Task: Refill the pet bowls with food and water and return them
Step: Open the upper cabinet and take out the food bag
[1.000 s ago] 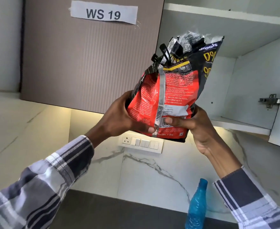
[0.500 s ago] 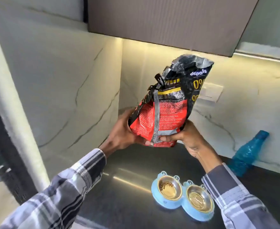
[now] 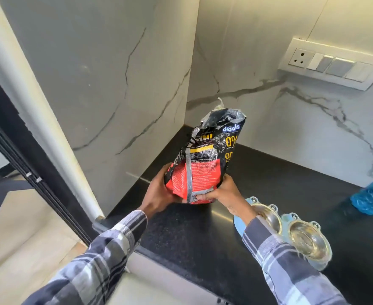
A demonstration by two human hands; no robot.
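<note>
Left hand (image 3: 159, 192) and right hand (image 3: 223, 194) gripping upright pet food bag (image 3: 203, 164) low over black desk (image 3: 181, 234), blue double pet bowl (image 3: 295, 236) just right of right hand, blue bottle (image 3: 372, 194) farther right

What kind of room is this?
Probably a kitchen corner: a black stone counter, marble-look walls with a socket and switch panel, plus a pet food bag and a double pet bowl on the counter.

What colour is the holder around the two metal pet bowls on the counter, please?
Light blue; the holder frames both steel bowls, seen in the head view, the only one.
</note>
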